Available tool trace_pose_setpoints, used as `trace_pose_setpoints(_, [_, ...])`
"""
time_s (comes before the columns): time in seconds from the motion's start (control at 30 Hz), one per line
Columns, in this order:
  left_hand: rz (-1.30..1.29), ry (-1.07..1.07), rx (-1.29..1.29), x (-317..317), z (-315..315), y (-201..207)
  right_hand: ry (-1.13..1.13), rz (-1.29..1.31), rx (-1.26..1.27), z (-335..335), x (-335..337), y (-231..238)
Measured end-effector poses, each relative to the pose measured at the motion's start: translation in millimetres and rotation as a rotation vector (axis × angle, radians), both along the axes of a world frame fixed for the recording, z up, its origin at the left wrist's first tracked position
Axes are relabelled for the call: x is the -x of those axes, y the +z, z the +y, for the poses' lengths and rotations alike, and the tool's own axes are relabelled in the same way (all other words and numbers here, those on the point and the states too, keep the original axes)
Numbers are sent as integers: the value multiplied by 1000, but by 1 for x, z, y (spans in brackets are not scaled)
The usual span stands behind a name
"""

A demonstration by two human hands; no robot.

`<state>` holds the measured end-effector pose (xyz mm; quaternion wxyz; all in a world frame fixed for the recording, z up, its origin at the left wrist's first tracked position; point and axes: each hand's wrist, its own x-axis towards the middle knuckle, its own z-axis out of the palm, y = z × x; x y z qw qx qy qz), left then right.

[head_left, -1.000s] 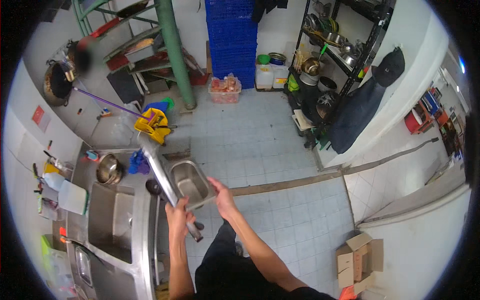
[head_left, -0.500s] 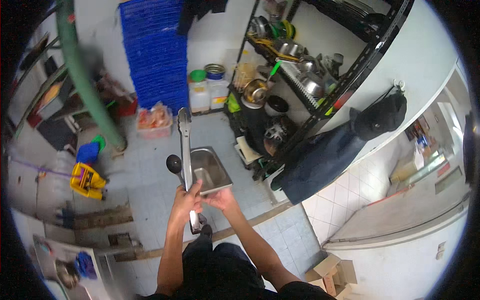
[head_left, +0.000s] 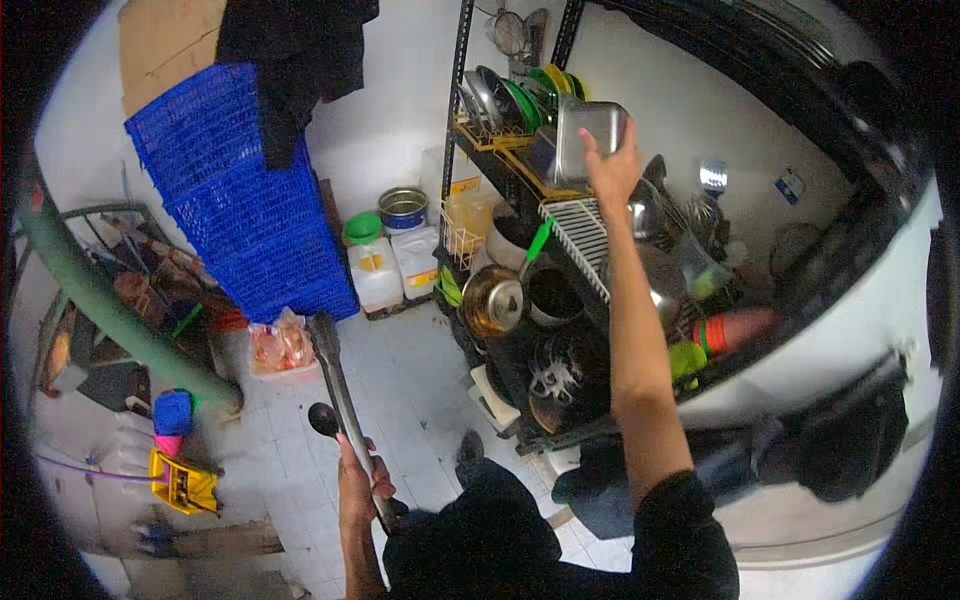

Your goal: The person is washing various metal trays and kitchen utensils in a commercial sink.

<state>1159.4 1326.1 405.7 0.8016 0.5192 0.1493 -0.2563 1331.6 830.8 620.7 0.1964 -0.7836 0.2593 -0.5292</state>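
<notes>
My left hand (head_left: 360,485) is wrapped around a long pair of metal tongs (head_left: 338,375) and a spoon with a round black bowl (head_left: 323,419), held upright low in front of me. Stretched out to the right, my right hand (head_left: 613,170) grips a rectangular stainless steel pan (head_left: 573,140) by its side, with the thumb on top. That pan is tilted at the upper shelf of the black metal rack (head_left: 500,160), beside plates and lids (head_left: 510,100). Whether it touches the shelf, I cannot tell.
Below the pan are a white slatted rack (head_left: 575,240), a steel pot (head_left: 492,300) and a dark pot (head_left: 556,295). Stacked blue crates (head_left: 250,190) stand against the back wall, near white jugs (head_left: 375,275). At left are a green pole (head_left: 130,320) and a yellow mop bucket (head_left: 185,483).
My right hand has carried the steel pan from beside my left hand up to the rack at right. The tongs and spoon have shifted left and lower. My view has turned toward the rack.
</notes>
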Motion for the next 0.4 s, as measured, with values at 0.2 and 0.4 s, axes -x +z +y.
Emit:
trace_pose_setpoints(0.2, [-28,-89,57,-106,-103,41,-8,553,243,-112,-148,-32])
trace_pose_setpoints(0.4, [-161,-472,-47,-227,-213,80,193,247,478,-135,-148,-58])
